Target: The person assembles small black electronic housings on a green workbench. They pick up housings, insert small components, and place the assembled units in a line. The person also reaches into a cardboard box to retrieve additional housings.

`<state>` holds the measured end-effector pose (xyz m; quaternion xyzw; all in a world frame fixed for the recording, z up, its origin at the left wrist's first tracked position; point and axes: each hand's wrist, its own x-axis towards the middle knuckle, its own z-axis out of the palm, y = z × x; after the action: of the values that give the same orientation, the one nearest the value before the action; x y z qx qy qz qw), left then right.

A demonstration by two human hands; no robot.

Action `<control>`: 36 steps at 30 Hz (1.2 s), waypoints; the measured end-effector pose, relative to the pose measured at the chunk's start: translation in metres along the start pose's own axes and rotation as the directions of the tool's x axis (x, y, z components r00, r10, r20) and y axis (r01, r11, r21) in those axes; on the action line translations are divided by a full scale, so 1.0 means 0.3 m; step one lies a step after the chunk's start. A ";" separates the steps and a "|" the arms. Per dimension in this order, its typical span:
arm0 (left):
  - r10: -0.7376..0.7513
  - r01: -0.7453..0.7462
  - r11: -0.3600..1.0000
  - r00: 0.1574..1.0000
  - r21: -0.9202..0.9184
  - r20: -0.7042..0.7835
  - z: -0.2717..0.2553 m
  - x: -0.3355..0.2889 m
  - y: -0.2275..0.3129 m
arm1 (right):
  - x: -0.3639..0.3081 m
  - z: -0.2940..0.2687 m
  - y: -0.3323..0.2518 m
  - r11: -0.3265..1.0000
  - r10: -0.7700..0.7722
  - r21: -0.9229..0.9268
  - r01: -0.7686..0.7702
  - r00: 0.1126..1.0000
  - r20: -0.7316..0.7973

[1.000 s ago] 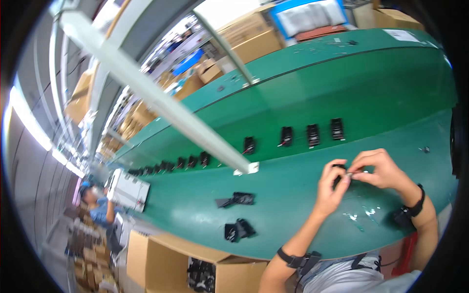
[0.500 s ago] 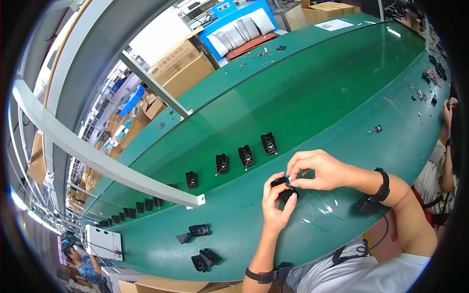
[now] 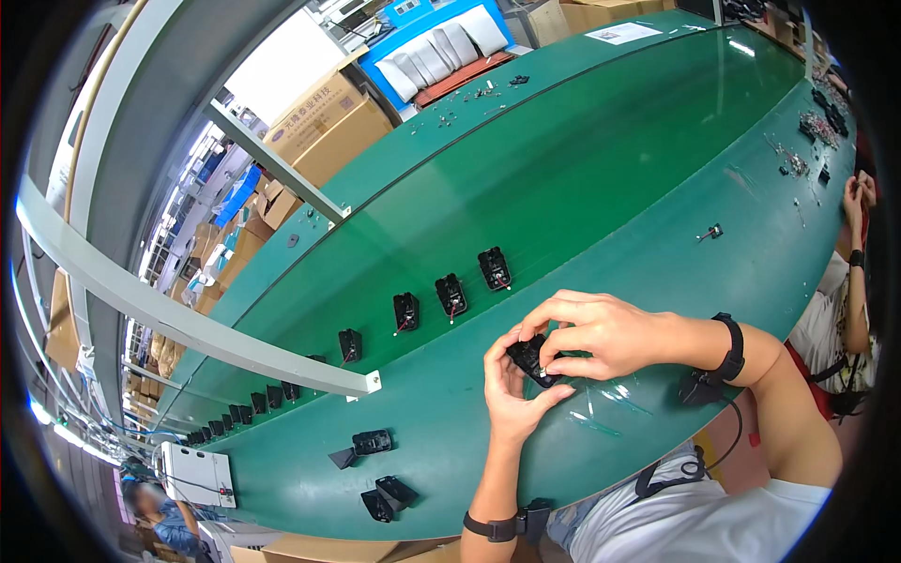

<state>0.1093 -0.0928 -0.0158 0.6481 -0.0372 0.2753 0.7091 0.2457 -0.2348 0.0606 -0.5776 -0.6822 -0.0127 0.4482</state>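
Note:
Close to the bench's near edge, my left hand (image 3: 510, 399) is wrapped round a small open black plastic housing (image 3: 527, 356), thumb along its near side. Over it bends my right hand (image 3: 601, 333), its fingertips pinched together at the housing's inside. A tiny pale bit shows at those fingertips; its kind is too small to tell, and the fingers hide most of the housing. Thin clear plastic strips (image 3: 601, 413) lie on the bench just right of the housing.
On the green belt (image 3: 601, 178) stand similar black housings (image 3: 450, 296) with thin wires, in a row running left. Two pairs of black parts (image 3: 373, 442) lie left of my hands. A small wired part (image 3: 710, 232) sits to the right. A metal frame bar (image 3: 206, 319) crosses the left.
My right fingertips have come down from just above the housing onto its inside. The housing has tilted and shifted slightly left with my left hand. The whole view has also shifted slightly.

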 end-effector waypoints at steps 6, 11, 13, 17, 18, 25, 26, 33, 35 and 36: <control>-0.074 0.073 0.997 0.996 -0.019 -0.047 0.006 -0.011 0.001 | -0.002 -0.012 -0.022 0.995 -0.037 -0.097 0.035 0.999 -0.022; -0.066 0.064 0.997 0.995 -0.031 -0.075 0.012 -0.007 -0.008 | -0.014 -0.012 -0.025 0.983 -0.019 -0.184 0.022 1.000 0.017; -0.060 0.058 0.998 0.995 -0.029 -0.078 0.013 -0.005 -0.005 | -0.014 -0.012 -0.020 0.979 -0.037 -0.198 0.039 0.999 0.015; -0.040 0.038 0.999 0.997 -0.032 -0.072 0.016 -0.003 -0.010 | -0.019 -0.005 -0.016 0.983 -0.041 -0.179 0.043 0.999 0.011; -0.036 0.033 0.999 0.997 -0.035 -0.074 0.017 -0.002 -0.004 | -0.017 -0.005 -0.012 0.986 -0.040 -0.163 0.041 0.999 0.012; -0.074 0.070 0.996 0.995 -0.047 -0.067 0.030 -0.004 0.007 | -0.015 -0.037 -0.015 0.995 -0.005 -0.094 0.010 0.998 0.055; -0.072 0.070 0.997 0.995 -0.045 -0.064 0.031 -0.001 0.009 | -0.011 -0.054 -0.021 0.996 0.008 -0.084 -0.002 0.997 0.074; -0.077 0.072 0.991 0.996 -0.110 -0.038 0.026 0.009 0.025 | -0.013 -0.095 -0.036 0.998 0.027 -0.054 -0.014 0.966 0.258; -0.106 0.102 0.985 0.994 -0.143 -0.023 0.024 -0.002 0.016 | -0.016 -0.085 -0.038 0.994 0.057 -0.105 -0.027 0.954 0.293; -0.116 0.112 0.983 0.993 -0.147 -0.021 0.026 -0.004 0.012 | -0.022 -0.070 -0.036 0.992 0.066 -0.124 -0.033 0.958 0.278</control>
<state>0.1091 -0.1007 -0.0118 0.5917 -0.0095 0.2404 0.7694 0.2492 -0.2548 0.0746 -0.6158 -0.7224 0.0404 0.3118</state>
